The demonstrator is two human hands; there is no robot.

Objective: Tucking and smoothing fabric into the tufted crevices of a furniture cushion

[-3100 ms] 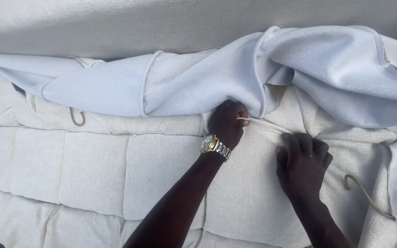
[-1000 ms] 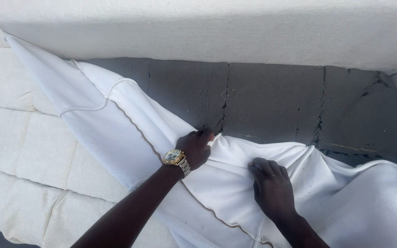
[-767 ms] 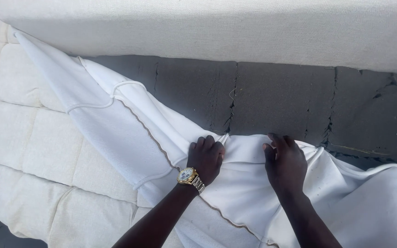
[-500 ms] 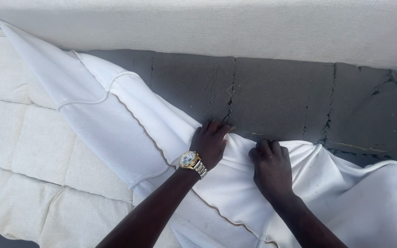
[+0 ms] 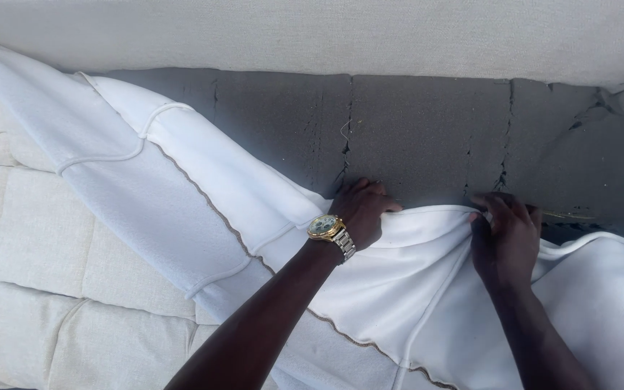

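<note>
Head view, looking down. A white fabric cover [image 5: 204, 209] lies peeled back diagonally from upper left to lower right, its piped seams and a zipper-like edge [image 5: 211, 209] showing on the turned-up side. Behind it the grey foam [image 5: 413, 130] of the seat is bare, with several vertical cracks running through it. Above the foam runs the cream upholstered back [image 5: 326, 32]. At the left, the quilted cream cushion [image 5: 37, 238] lies under the cover's lower edge.

Left hand [image 5: 361, 211] — at the folded edge of the cover, just where fabric meets foam. Its fingers are curled over and closed on the cover's edge, knuckles up; a gold wristwatch [image 5: 328, 230] sits on the wrist.

Right hand [image 5: 507, 231] — well to the right of the left, on the same edge. Its fingers [image 5: 496, 209] are bent and pressed together, gripping a bunched fold of the cover; the fingertips are tucked into the fabric, so the exact hold probably cannot be judged finer than that.

Between the two hands the cover's edge runs taut and nearly level against the foam. To the right the cover spreads out in loose folds toward the frame edge.
</note>
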